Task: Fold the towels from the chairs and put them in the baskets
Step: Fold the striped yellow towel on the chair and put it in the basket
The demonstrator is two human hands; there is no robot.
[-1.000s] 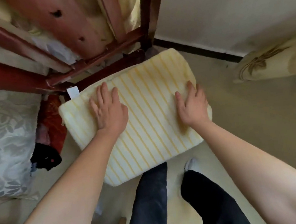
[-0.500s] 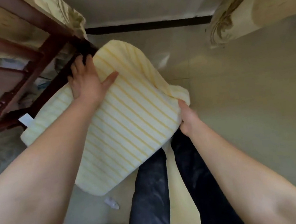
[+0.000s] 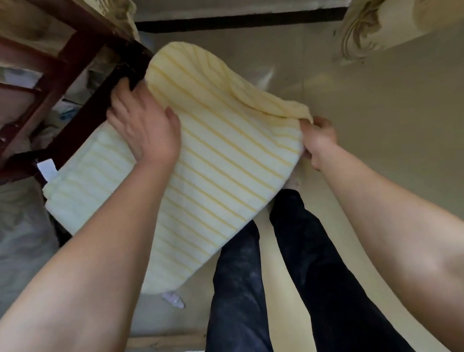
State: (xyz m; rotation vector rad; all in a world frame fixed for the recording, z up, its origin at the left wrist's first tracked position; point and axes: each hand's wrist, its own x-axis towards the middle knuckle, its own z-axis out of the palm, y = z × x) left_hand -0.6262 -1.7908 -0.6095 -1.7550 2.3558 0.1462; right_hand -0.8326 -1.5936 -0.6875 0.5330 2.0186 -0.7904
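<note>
Left hand (image 3: 145,128) presses the towel (image 3: 225,182), fingers (image 3: 122,94) straight — right hand (image 3: 319,140) seemingly pinches its corner.

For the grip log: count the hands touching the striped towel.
2. The left hand rests flat on the striped towel by the chair; the right hand pinches its right edge. None hidden.

Surroundings of a beige floor (image 3: 396,130).
We see a black skirting strip (image 3: 234,22) across the top, cream embroidered fabric (image 3: 414,4) upper right, grey leaf-print cloth (image 3: 3,241) at left.
</note>
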